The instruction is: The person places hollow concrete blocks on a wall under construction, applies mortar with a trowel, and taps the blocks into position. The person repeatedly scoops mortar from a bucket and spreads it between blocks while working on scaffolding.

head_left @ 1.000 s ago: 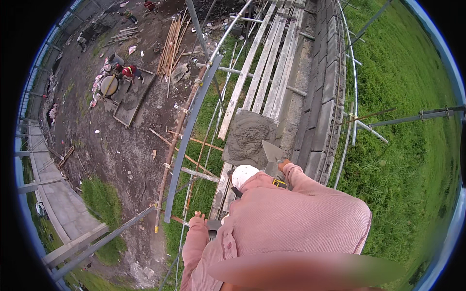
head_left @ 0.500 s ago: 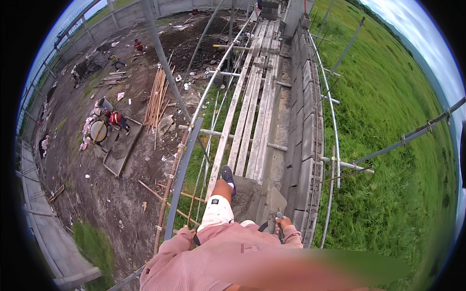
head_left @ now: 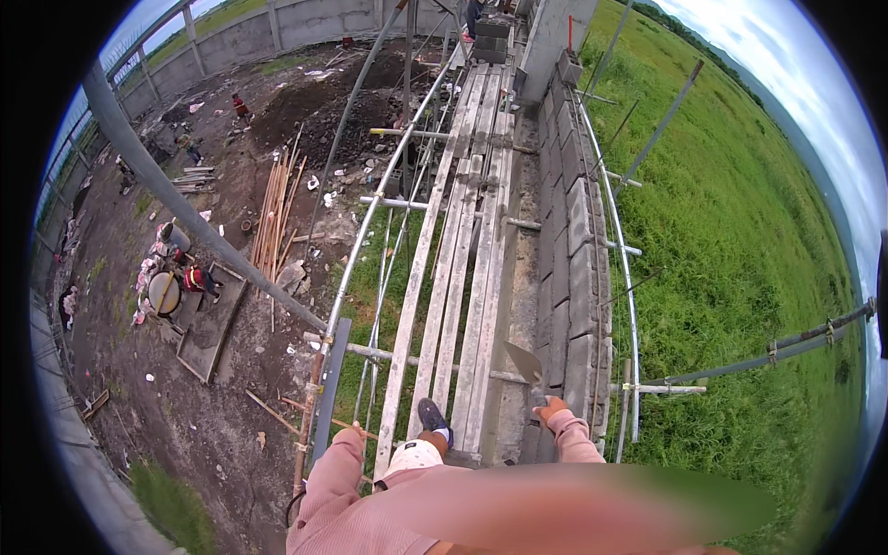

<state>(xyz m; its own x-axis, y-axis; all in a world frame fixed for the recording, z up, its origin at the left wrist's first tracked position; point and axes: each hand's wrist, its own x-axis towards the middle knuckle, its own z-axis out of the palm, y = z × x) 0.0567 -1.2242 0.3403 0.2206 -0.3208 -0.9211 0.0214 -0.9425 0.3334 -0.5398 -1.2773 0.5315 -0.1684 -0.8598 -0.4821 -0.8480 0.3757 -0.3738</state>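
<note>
Seen from above, the right hand (head_left: 552, 409) is clenched around the handle of a pointing trowel (head_left: 524, 362); the trowel's blade tilts up and to the left, over the mortar-stained concrete ledge (head_left: 523, 305) that runs beside the concrete-block wall (head_left: 580, 268); the left hand (head_left: 349, 437) is near the lower end of a grey-blue metal strip (head_left: 331, 393) (whether it grasps anything cannot be told at this angle); between the hands, a dark shoe (head_left: 431, 413) rests on the scaffold planks (head_left: 450, 305), which run away from the wearer toward stacked grey blocks (head_left: 491, 42); a long scaffold pipe (head_left: 356, 277) borders the planks on the left, and grass (head_left: 731, 296) lies beyond the wall on the right; on the ground at left, a co-worker in red (head_left: 197, 277) bends between a round drum (head_left: 165, 292) and a shallow mixing trough (head_left: 211, 328).
</note>
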